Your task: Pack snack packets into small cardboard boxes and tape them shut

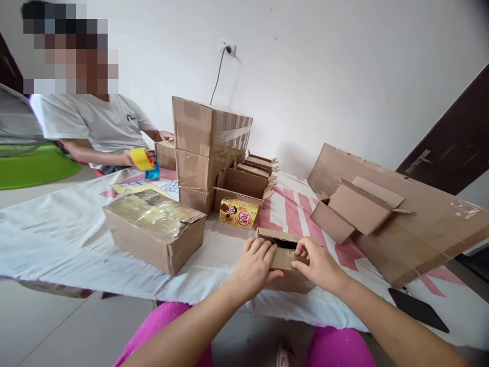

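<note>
A small cardboard box (pixel 290 284) stands at the table's near edge in front of me. Its top is partly open, with a dark gap between the flaps. My left hand (pixel 255 264) grips the box's left side, fingers bent over the top and thumb against the near face. On the right, my right hand (pixel 320 262) has its fingers curled at the near flap's edge, thumb pressed on the front. What lies inside the box is too dark to make out. Just beyond it sits a yellow printed snack box (pixel 239 214).
A taped carton (pixel 156 234) lies left. Stacked cartons (pixel 194 127) and open boxes (pixel 242 181) stand behind. At right are a flattened cardboard sheet (pixel 428 214), an open box (pixel 361 204) and a black tablet-like object (pixel 418 309). A seated person (pixel 107 122) holds a tape dispenser (pixel 145 160).
</note>
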Tool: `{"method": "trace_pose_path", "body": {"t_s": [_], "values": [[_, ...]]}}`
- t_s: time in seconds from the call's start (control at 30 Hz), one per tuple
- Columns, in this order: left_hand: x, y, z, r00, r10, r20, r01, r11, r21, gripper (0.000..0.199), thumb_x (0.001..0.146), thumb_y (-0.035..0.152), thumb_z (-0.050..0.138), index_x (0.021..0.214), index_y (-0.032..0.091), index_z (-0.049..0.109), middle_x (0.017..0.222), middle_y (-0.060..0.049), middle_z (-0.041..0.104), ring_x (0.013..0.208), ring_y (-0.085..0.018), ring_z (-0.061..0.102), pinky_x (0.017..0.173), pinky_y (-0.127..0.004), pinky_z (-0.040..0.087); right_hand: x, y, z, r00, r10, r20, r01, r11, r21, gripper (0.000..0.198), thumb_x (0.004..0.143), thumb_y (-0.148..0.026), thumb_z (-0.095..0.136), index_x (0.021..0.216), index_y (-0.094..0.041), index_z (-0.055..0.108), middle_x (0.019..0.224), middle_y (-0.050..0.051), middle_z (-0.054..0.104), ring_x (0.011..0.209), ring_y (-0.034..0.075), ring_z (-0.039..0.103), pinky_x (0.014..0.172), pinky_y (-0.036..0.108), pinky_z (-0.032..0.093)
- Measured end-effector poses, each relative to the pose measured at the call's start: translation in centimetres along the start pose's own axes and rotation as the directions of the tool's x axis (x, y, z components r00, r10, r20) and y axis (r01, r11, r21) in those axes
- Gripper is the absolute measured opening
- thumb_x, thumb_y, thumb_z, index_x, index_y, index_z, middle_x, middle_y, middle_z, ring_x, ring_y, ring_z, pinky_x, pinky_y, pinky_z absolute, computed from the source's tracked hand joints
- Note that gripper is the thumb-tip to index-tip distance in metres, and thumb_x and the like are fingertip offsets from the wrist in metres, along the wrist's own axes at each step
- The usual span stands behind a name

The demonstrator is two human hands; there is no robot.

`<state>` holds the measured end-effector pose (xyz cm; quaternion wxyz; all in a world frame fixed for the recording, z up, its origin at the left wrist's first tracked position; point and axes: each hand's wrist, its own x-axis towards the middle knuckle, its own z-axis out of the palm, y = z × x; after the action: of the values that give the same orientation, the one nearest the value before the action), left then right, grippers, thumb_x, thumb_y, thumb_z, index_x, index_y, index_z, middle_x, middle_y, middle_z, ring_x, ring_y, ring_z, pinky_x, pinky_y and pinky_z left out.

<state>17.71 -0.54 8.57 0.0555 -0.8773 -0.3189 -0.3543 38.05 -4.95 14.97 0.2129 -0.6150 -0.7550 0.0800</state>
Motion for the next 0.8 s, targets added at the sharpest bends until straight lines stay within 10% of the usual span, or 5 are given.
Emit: {"method": "trace_pose_path", "body": {"t_s": [0.13, 0.3, 0.57, 0.8], "values": [[-0.1, -0.1, 0.0, 1.0, 0.012, -0.017, -0.012, 1.0, 0.005, 0.062, 0.081, 0.061, 0.059, 0.119, 0.012, 0.059, 0.112, -0.013, 0.067, 0.105, -0.029, 0.056, 0.096, -0.045, 0.037, 0.6, 1.9, 0.0, 0.973, -0.177, -0.148, 0.138, 0.962, -0.237, 0.013, 0.082, -0.011, 0.043, 0.078, -0.022, 0.047, 0.072, 0.001, 0.059, 0.067, 0.016, 0.056, 0.063, 0.028, 0.042], [-0.1, -0.3, 0.1, 1.0, 0.017, 0.007, -0.017, 1.0, -0.016, 0.065, 0.078, 0.063, 0.061, 0.12, 0.014, 0.058, 0.113, -0.013, 0.066, 0.104, -0.029, 0.055, 0.096, -0.045, 0.037, 1.2, 5.4, -2.9, 0.919, -0.158, -0.362, 0.023, 0.936, -0.351, 0.013, 0.087, -0.016, 0.042, 0.083, -0.021, 0.054, 0.079, 0.005, 0.064, 0.071, 0.019, 0.06, 0.065, 0.031, 0.045], [0.0, -0.1, 0.0, 1.0, 0.0, 0.013, 0.001, 0.998, -0.061, 0.062, 0.08, 0.061, 0.061, 0.124, 0.017, 0.056, 0.116, -0.013, 0.064, 0.106, -0.029, 0.055, 0.096, -0.046, 0.037, -0.5, 0.6, -1.8, 0.958, -0.285, 0.013, 0.284, 0.947, -0.148, 0.022, 0.09, -0.013, 0.048, 0.101, -0.022, 0.064, 0.101, 0.004, 0.069, 0.093, 0.017, 0.065, 0.084, 0.032, 0.051], [-0.1, -0.1, -0.1, 1.0, 0.005, 0.024, -0.003, 0.996, -0.084, 0.065, 0.079, 0.06, 0.063, 0.127, 0.016, 0.054, 0.119, -0.013, 0.063, 0.11, -0.03, 0.054, 0.097, -0.047, 0.036, 1.2, -0.7, -1.8, 0.957, -0.229, 0.176, 0.253, 0.958, -0.133, 0.019, 0.083, -0.011, 0.057, 0.096, -0.021, 0.064, 0.1, 0.004, 0.065, 0.094, 0.018, 0.062, 0.085, 0.033, 0.049]]}}
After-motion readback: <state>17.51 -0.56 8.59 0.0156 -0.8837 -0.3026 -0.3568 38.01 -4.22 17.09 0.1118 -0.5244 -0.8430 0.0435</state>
